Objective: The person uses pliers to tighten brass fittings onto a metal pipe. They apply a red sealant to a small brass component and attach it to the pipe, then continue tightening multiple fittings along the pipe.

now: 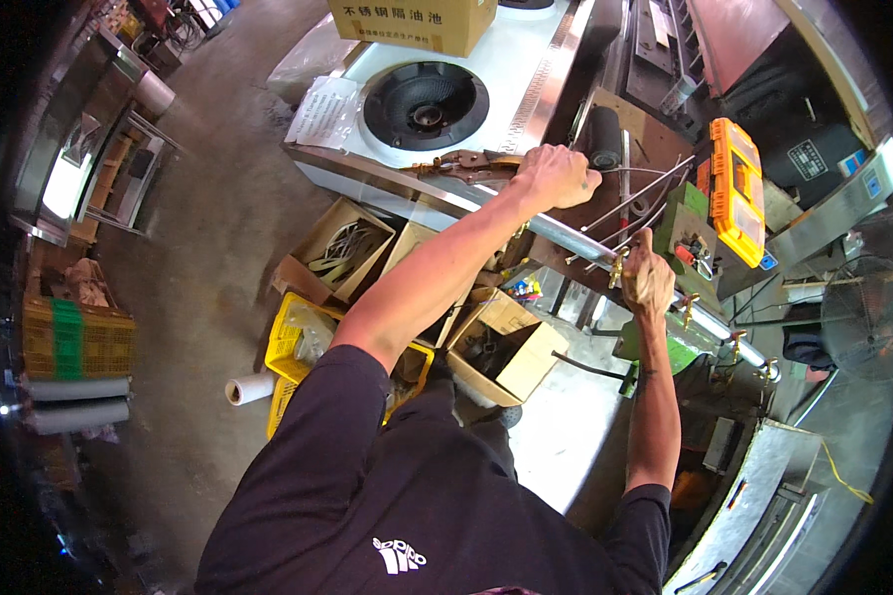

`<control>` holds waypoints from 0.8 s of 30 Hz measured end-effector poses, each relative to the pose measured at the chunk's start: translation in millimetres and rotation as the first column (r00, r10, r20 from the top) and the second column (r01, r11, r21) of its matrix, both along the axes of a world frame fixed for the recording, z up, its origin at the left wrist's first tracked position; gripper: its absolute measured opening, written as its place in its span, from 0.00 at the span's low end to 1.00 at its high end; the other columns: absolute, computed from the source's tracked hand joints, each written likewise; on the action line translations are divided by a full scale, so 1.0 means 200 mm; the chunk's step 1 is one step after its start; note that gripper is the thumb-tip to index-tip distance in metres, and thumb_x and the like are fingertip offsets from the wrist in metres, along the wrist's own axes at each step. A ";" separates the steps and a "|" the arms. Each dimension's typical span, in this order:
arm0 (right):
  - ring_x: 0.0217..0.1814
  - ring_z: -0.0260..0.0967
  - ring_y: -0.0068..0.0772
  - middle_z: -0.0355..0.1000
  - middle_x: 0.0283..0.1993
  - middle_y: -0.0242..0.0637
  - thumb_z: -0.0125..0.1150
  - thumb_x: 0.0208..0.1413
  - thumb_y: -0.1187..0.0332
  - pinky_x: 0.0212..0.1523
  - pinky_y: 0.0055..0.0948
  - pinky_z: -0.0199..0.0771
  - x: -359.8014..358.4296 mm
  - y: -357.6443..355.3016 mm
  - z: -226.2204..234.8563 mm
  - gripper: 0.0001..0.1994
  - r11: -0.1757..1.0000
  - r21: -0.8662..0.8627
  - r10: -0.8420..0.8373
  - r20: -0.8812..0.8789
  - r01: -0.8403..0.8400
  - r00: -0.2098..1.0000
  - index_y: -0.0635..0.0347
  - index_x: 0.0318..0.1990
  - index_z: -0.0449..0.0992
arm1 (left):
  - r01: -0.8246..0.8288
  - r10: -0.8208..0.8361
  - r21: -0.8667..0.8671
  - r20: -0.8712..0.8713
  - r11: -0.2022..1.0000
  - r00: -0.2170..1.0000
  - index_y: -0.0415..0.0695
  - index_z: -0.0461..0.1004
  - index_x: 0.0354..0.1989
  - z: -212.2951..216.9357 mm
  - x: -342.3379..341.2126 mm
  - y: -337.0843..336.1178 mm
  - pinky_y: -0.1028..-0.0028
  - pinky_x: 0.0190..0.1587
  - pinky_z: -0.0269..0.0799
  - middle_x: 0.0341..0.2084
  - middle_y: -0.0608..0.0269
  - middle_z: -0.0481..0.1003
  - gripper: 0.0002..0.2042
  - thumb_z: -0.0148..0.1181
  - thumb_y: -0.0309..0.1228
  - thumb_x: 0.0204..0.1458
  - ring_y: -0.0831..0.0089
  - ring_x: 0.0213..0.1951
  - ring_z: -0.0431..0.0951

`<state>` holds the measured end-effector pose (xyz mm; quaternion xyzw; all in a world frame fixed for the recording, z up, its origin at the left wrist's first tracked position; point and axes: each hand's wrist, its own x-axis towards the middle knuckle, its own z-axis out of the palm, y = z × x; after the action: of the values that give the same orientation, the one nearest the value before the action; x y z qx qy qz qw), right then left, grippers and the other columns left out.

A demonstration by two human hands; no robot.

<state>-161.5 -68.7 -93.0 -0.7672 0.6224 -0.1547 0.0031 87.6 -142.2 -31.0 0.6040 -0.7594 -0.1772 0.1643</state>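
Note:
My left hand is closed around the handle end of rusty brown locking pliers. Their jaw points left, over the front edge of a white steel stove top. A long silver pipe runs from below my left hand down to the right. Several brass valves are spaced along it. My right hand is on this pipe with fingers curled in, at a brass valve; the palm side is hidden. Thin metal rods lie on the bench just beyond the pipe.
A round black burner and a cardboard box are on the stove top. An orange toolbox stands at the right. Open cartons and a yellow crate sit on the floor below. A fan is farther right.

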 end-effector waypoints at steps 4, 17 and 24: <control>0.30 0.77 0.62 0.74 0.23 0.54 0.52 0.63 0.61 0.32 0.58 0.73 -0.01 -0.01 -0.01 0.12 1.000 0.015 -0.009 -0.017 0.009 1.000 0.55 0.48 0.64 | 0.020 -0.028 -0.216 -0.035 0.976 0.999 0.36 0.81 0.22 -0.04 -0.01 0.10 0.50 0.41 0.79 0.23 0.38 0.79 0.23 0.54 0.45 0.57 0.42 0.30 0.84; 0.31 0.77 0.62 0.76 0.26 0.54 0.46 0.67 0.65 0.30 0.57 0.72 -0.02 -0.01 -0.03 0.07 0.999 -0.040 -0.014 -0.032 0.013 0.999 0.53 0.48 0.66 | 0.092 -0.110 -0.348 -0.034 0.933 0.993 0.39 0.81 0.26 -0.05 0.02 0.40 0.53 0.51 0.72 0.31 0.46 0.80 0.17 0.60 0.42 0.55 0.52 0.40 0.81; 0.30 0.77 0.62 0.76 0.25 0.54 0.45 0.67 0.64 0.30 0.58 0.72 -0.04 -0.02 -0.06 0.08 0.995 -0.097 0.007 -0.067 -0.013 0.998 0.53 0.48 0.66 | 0.160 -0.202 -0.443 -0.048 0.882 0.978 0.41 0.78 0.25 -0.06 0.11 0.53 0.57 0.52 0.71 0.29 0.51 0.78 0.14 0.63 0.40 0.53 0.55 0.40 0.80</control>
<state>-169.7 -72.4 -104.9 -0.7743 0.6101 -0.1589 -0.0543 109.0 -36.5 -42.4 0.4694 -0.8243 -0.0449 0.3133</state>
